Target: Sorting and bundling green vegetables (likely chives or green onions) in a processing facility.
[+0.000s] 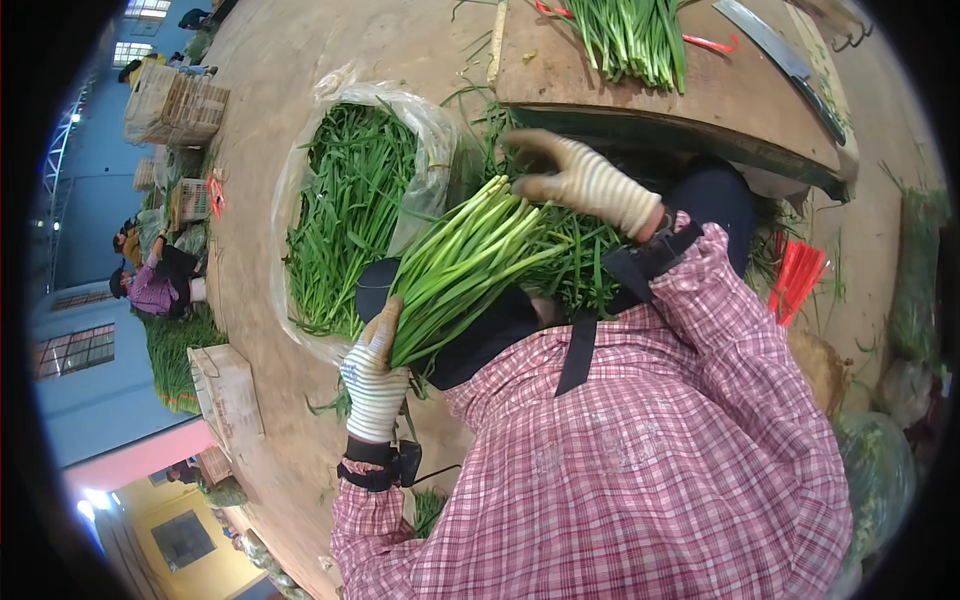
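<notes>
My left hand (375, 378), in a striped knit glove with a tan palm, grips a loose bunch of garlic chives (470, 270) across my lap. The pale stem ends point up and to the right. Close by those ends is my right hand (575, 178), gloved alike and a little blurred, its thumb and fingers apart with nothing seen between them. More loose green leaves (585, 262) lie in my lap beneath the bunch. To the left stands a clear plastic bag (437, 135) filled with green chives (350, 200).
Ahead is a low wooden table (590, 100) bearing another chive bunch (630, 40), red ties (712, 43) and a long knife (765, 40). Red strips (797, 280) lie at my right. Crates (175, 105) and a seated co-worker (155, 290) are off to the left.
</notes>
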